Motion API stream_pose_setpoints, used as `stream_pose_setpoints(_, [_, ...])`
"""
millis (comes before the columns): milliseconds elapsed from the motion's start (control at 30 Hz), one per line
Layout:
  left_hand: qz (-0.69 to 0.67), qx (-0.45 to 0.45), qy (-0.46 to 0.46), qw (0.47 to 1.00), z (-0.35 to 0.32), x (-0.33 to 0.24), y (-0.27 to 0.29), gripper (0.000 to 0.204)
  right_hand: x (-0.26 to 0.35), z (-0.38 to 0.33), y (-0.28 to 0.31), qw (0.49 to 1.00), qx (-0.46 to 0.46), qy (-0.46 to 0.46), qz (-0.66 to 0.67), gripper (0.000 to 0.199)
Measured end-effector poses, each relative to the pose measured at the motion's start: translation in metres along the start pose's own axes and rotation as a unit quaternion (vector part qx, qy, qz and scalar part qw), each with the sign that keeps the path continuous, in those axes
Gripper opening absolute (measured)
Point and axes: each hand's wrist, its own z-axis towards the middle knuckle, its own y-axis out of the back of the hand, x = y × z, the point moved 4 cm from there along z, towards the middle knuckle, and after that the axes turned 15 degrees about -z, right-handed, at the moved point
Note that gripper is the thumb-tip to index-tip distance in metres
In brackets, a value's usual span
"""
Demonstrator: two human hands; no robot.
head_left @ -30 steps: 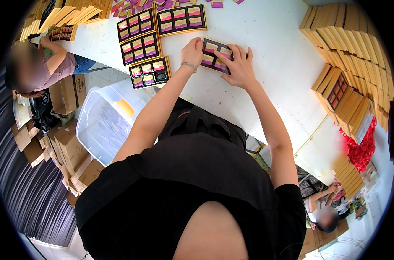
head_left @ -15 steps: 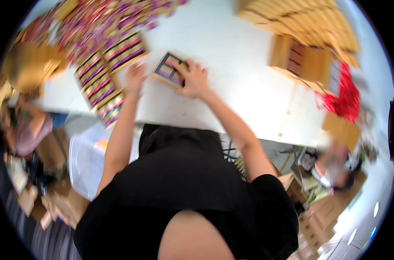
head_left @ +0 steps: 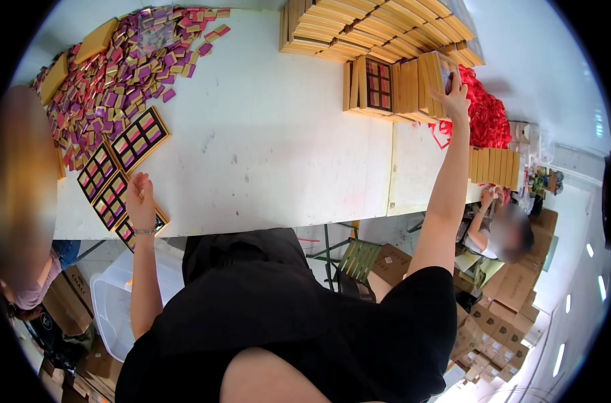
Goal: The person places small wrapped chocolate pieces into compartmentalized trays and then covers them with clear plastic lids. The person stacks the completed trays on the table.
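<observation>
My right hand (head_left: pixel 452 99) reaches to the far right, its thumb and fingers around the end box (head_left: pixel 445 66) of a row of gold boxes standing on edge (head_left: pixel 406 87). That box shows a clear face, partly hidden by my fingers. On the left, my left hand (head_left: pixel 141 205) hovers beside several open gold boxes with dark dividers (head_left: pixel 142 139), filled with pink, purple and gold wrapped pieces. Its fingers are stretched and hold nothing that I can see. Behind these boxes spreads a large pile of small wrapped pieces (head_left: pixel 120 94).
Stacked gold boxes (head_left: pixel 386 27) line the far right of the white table (head_left: pixel 265 148). Red ribbon (head_left: pixel 483 111) lies beyond my right hand. One person (head_left: pixel 483 232) works at the right, another (head_left: pixel 43 269) at the left. A clear plastic bin (head_left: pixel 110 309) stands below the table's edge.
My right hand has gone from the table's middle to the row at the right, taking a filled box with it. My view has turned right. My left hand stays near the filled boxes.
</observation>
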Motion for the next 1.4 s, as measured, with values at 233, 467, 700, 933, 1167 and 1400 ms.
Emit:
stream_pose_setpoints(233, [-0.018, 0.007, -0.005, 1.0, -0.017, 0.005, -0.014, 0.033, 0.022, -0.002, 0.016, 0.99, 0.083, -0.114, 0.014, 0.11])
stream_pose_setpoints(467, [-0.009, 0.035, -0.015, 0.999, -0.035, -0.015, -0.034, 0.034, 0.007, 0.001, 0.01, 0.997, 0.033, -0.059, -0.047, 0.117])
stream_pose_setpoints(700, [-0.112, 0.376, -0.102, 0.914, -0.018, -0.157, -0.254, 0.054, -0.061, -0.014, 0.004, 0.782, 0.077, -0.2, 0.585, 0.101])
stream_pose_setpoints(933, [-0.214, 0.582, 0.022, 0.784, -0.028, -0.293, -0.565, 0.098, -0.072, -0.02, -0.049, 0.583, 0.167, -0.19, 0.772, 0.061])
stream_pose_setpoints(1167, [-0.198, 0.492, -0.01, 0.848, -0.038, -0.26, -0.678, 0.115, -0.071, -0.003, -0.086, 0.555, 0.089, -0.159, 0.812, 0.051])
stream_pose_setpoints(1400, [-0.185, 0.405, 0.07, 0.893, -0.06, -0.284, -0.665, 0.107, -0.075, 0.013, -0.074, 0.568, -0.002, -0.248, 0.785, 0.045])
